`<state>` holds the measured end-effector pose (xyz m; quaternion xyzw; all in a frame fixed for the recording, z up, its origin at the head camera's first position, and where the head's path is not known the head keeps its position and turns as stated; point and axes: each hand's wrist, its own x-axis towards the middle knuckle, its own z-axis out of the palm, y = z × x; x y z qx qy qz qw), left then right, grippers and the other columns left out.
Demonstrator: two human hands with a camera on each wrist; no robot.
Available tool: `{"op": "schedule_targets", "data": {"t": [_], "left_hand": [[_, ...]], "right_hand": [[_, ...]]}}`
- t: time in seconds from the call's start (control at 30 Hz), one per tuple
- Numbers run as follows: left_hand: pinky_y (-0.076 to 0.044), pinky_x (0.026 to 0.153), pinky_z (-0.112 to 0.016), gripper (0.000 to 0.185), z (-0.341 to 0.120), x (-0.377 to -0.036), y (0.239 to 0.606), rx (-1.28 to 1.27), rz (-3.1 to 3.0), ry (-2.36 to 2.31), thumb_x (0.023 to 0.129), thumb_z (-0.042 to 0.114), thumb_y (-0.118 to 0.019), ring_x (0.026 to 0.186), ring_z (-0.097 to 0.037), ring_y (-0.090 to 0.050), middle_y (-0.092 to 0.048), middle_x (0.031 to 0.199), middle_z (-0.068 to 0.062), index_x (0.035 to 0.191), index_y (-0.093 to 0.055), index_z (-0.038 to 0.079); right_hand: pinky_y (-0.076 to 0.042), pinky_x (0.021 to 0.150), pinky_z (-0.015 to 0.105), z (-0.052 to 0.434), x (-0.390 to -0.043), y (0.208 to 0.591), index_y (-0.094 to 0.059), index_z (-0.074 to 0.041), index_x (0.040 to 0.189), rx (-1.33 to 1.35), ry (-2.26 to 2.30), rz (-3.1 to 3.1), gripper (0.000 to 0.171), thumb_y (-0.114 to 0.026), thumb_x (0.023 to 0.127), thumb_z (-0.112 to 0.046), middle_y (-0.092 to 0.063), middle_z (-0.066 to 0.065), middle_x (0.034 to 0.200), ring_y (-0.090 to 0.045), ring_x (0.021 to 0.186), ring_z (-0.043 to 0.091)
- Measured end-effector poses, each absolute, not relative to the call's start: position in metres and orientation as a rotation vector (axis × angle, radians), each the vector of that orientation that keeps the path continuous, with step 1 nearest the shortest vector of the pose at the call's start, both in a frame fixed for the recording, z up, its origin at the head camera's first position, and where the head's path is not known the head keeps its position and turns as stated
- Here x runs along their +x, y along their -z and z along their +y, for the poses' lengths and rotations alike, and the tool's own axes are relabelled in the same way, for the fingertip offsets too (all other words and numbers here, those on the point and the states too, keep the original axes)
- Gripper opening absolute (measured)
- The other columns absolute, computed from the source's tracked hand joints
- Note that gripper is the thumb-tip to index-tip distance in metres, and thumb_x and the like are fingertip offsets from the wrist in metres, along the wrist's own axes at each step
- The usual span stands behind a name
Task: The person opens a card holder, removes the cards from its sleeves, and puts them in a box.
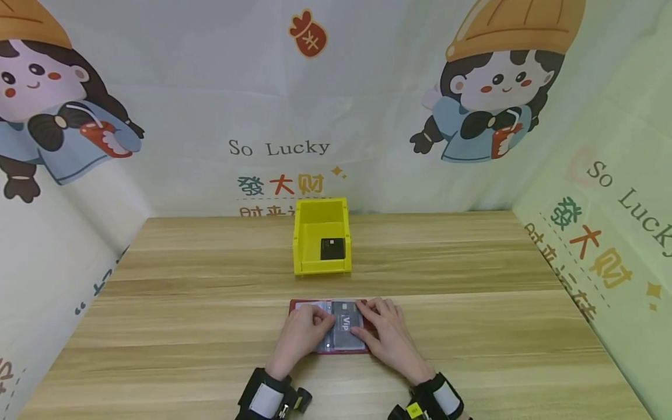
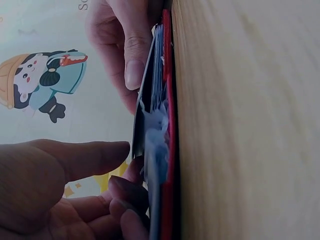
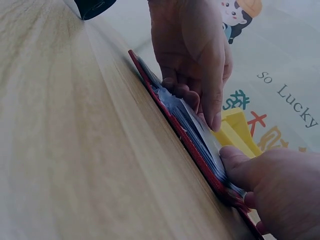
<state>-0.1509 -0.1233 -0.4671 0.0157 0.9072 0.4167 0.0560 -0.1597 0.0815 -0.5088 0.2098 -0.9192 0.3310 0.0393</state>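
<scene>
A red-covered card holder (image 1: pixel 346 352) with clear sleeve pages (image 3: pixel 185 127) lies spread on the table below the yellow bin. On its right-hand side is a grey card (image 1: pixel 345 339) marked "Vip". My left hand (image 1: pixel 304 331) pinches this card's left edge between thumb and fingers, lifting that edge off the pages in the left wrist view. Against the card's right part my right hand (image 1: pixel 391 335) presses with its thumb, index fingertip at the upper right corner. Its other fingers lie fairly straight beyond the holder's right edge.
The yellow bin (image 1: pixel 322 272) stands farther back on the wood-grain table (image 1: pixel 446 274), with a black card (image 1: pixel 333 249) inside. A printed cloth (image 1: pixel 378 116) hangs behind the table and along both sides. Each wrist wears a black strap with a camera.
</scene>
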Motion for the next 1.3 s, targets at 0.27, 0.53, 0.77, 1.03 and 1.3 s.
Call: {"op": "schedule_targets", "data": {"t": [0.27, 0.53, 0.77, 1.03, 1.3], "left_hand": [[-0.034, 0.053, -0.023, 0.021, -0.1233, -0.1504, 0.4655, 0.041, 2.743, -1.264, 0.098, 0.02, -0.073, 0.059, -0.01, -0.049, -0.057, 0.067, 0.002, 0.093, -0.076, 0.0], [-0.032, 0.052, -0.023, 0.022, -0.1234, -0.15, 0.4667, 0.052, 2.736, -1.262, 0.099, 0.021, -0.072, 0.057, -0.01, -0.047, -0.054, 0.064, 0.004, 0.09, -0.076, 0.002], [-0.031, 0.052, -0.022, 0.023, -0.1232, -0.1495, 0.4655, 0.041, 2.717, -1.252, 0.099, 0.021, -0.072, 0.056, -0.01, -0.046, -0.05, 0.062, 0.005, 0.085, -0.074, 0.003], [-0.03, 0.052, -0.023, 0.024, -0.1224, -0.1497, 0.4655, 0.04, 2.727, -1.237, 0.099, 0.021, -0.073, 0.056, -0.01, -0.045, -0.049, 0.062, 0.005, 0.084, -0.074, 0.004], [-0.031, 0.053, -0.022, 0.022, -0.1244, -0.151, 0.4684, 0.064, 2.736, -1.249, 0.099, 0.019, -0.073, 0.057, -0.01, -0.045, -0.051, 0.064, 0.005, 0.084, -0.074, 0.003]], "right_hand": [[-0.034, 0.095, 0.043, 0.0815, -0.1593, 0.509, -0.066, 0.001, 0.139, 0.651, -1.009, -2.816, 0.051, -0.078, 0.096, -0.022, -0.057, 0.004, 0.111, -0.047, 0.104, 0.021], [-0.034, 0.095, 0.043, 0.0823, -0.1597, 0.511, -0.066, -0.001, 0.14, 0.672, -0.986, -2.808, 0.05, -0.077, 0.096, -0.023, -0.057, 0.003, 0.111, -0.047, 0.104, 0.02], [-0.034, 0.096, 0.044, 0.0818, -0.1601, 0.511, -0.066, -0.002, 0.141, 0.687, -0.967, -2.802, 0.049, -0.075, 0.097, -0.024, -0.056, 0.003, 0.111, -0.045, 0.103, 0.02], [-0.034, 0.095, 0.044, 0.0817, -0.1606, 0.5104, -0.066, -0.002, 0.14, 0.692, -0.973, -2.813, 0.048, -0.074, 0.098, -0.023, -0.055, 0.003, 0.111, -0.044, 0.102, 0.019], [-0.033, 0.095, 0.044, 0.0818, -0.1607, 0.5117, -0.065, -0.002, 0.141, 0.689, -0.969, -2.825, 0.048, -0.073, 0.099, -0.023, -0.055, 0.003, 0.112, -0.044, 0.103, 0.02]]}}
